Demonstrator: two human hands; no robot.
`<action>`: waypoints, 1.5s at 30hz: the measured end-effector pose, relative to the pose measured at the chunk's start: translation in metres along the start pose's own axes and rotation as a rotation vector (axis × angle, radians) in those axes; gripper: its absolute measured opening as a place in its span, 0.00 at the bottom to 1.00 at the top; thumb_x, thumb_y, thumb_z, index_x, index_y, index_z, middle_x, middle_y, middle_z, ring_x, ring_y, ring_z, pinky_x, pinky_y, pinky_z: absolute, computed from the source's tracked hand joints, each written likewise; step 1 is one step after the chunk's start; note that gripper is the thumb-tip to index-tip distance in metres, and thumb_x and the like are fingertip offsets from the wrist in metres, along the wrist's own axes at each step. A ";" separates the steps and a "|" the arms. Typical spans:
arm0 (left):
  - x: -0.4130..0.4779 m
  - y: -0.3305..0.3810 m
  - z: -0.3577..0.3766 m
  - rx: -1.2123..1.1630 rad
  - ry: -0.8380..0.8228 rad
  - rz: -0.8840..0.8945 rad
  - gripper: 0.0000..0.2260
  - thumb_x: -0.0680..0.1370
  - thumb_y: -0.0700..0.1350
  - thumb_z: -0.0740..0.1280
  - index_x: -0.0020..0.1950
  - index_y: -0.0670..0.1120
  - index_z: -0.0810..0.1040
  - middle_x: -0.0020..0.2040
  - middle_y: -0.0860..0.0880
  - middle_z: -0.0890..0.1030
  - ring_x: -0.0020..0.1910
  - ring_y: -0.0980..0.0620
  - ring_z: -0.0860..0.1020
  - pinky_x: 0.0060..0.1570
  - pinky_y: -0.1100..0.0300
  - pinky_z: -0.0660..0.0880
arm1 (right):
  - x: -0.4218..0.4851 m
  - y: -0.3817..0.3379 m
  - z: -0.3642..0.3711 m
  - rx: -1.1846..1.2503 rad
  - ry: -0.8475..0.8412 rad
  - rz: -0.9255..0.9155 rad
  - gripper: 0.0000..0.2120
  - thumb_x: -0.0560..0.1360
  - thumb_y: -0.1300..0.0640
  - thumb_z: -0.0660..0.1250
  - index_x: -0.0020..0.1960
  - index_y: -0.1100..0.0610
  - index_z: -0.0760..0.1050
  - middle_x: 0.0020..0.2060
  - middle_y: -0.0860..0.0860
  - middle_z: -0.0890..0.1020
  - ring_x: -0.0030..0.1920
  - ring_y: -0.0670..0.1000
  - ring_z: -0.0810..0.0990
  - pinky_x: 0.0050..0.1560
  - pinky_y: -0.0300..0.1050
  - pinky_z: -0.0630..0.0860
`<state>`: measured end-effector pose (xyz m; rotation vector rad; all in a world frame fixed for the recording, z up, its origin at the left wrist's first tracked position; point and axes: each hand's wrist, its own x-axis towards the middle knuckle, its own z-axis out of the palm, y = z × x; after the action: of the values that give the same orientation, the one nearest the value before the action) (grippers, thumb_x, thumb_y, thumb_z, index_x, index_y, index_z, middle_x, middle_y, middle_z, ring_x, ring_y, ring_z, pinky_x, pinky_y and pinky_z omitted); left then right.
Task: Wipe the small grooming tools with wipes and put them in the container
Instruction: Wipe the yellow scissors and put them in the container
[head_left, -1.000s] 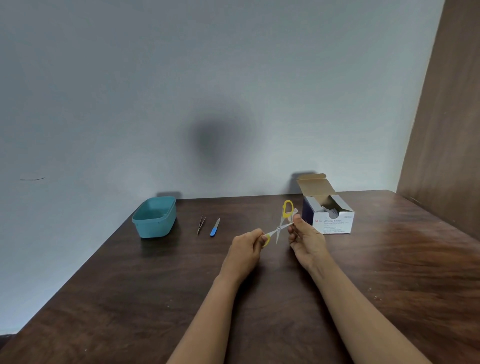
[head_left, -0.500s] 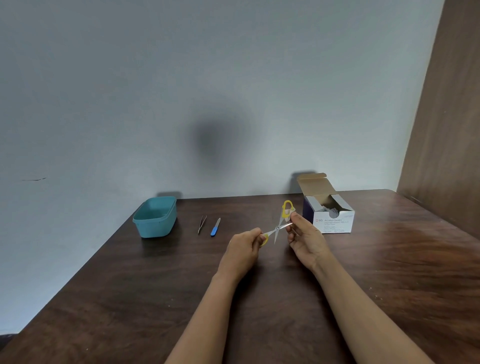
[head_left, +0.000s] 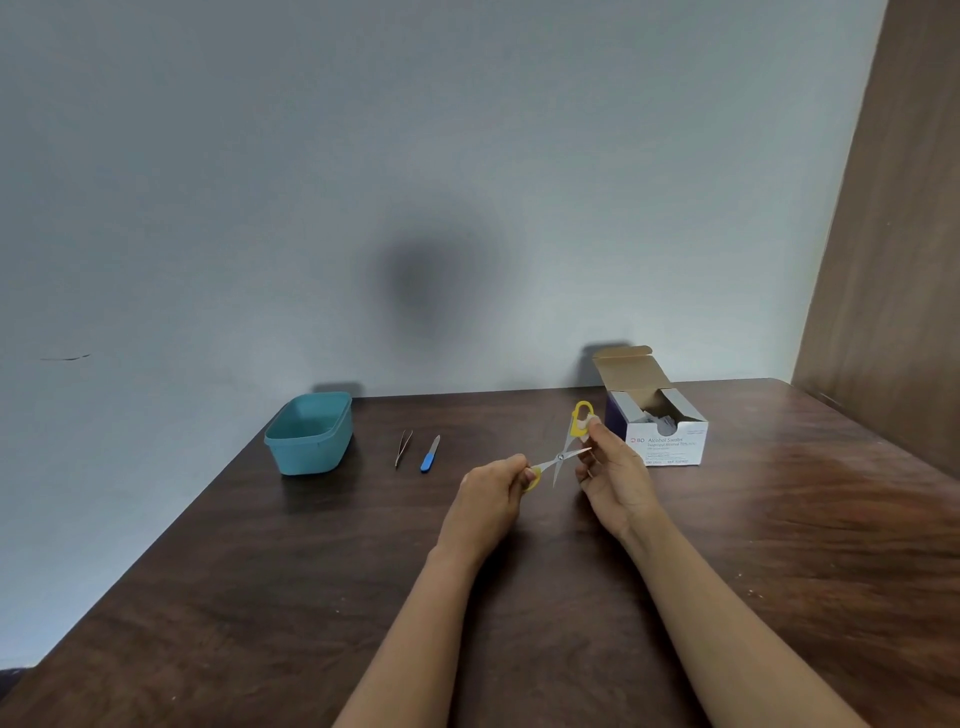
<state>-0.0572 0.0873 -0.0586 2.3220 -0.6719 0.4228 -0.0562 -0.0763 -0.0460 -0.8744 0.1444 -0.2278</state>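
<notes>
Small yellow-handled scissors (head_left: 562, 456) are held above the table with the blades spread apart. My left hand (head_left: 493, 499) pinches the lower yellow handle loop. My right hand (head_left: 613, 478) holds the upper yellow loop between thumb and fingers, close to one blade tip. No wipe is visible in either hand. Tweezers (head_left: 403, 447) and a blue-handled nail file (head_left: 430, 454) lie side by side on the table left of my hands. The empty teal container (head_left: 309, 441) stands further left near the table's back edge.
An opened white box of alcohol swabs (head_left: 660, 436) stands just right of my right hand, flap up. The dark wooden table (head_left: 779, 545) meets a grey wall behind and a brown wooden panel (head_left: 893, 260) on the right.
The scissors have opened wider between my hands. My right hand has shifted slightly on the upper handle; my left hand stays nearly where it was.
</notes>
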 end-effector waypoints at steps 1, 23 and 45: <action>0.000 0.000 0.000 -0.009 0.000 -0.004 0.13 0.82 0.50 0.57 0.41 0.46 0.71 0.34 0.49 0.75 0.36 0.47 0.72 0.35 0.55 0.67 | 0.001 0.000 -0.002 0.033 -0.031 0.015 0.03 0.75 0.55 0.68 0.44 0.54 0.78 0.32 0.45 0.75 0.33 0.43 0.69 0.32 0.34 0.66; 0.005 -0.017 -0.009 -0.960 0.454 -0.513 0.06 0.73 0.41 0.73 0.47 0.40 0.82 0.33 0.52 0.82 0.29 0.62 0.77 0.34 0.71 0.72 | -0.005 0.001 -0.004 -0.104 -0.299 0.047 0.06 0.73 0.59 0.66 0.38 0.56 0.73 0.32 0.49 0.71 0.35 0.45 0.68 0.33 0.36 0.68; 0.006 -0.015 -0.030 -1.150 0.751 -0.318 0.10 0.74 0.33 0.69 0.53 0.43 0.79 0.47 0.48 0.82 0.45 0.58 0.79 0.45 0.68 0.78 | -0.019 0.007 0.003 -0.661 -0.535 -0.027 0.15 0.70 0.47 0.68 0.42 0.60 0.82 0.32 0.52 0.71 0.33 0.47 0.66 0.37 0.41 0.64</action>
<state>-0.0469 0.1153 -0.0417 1.0191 -0.0750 0.5193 -0.0728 -0.0655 -0.0487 -1.5641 -0.3109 0.0446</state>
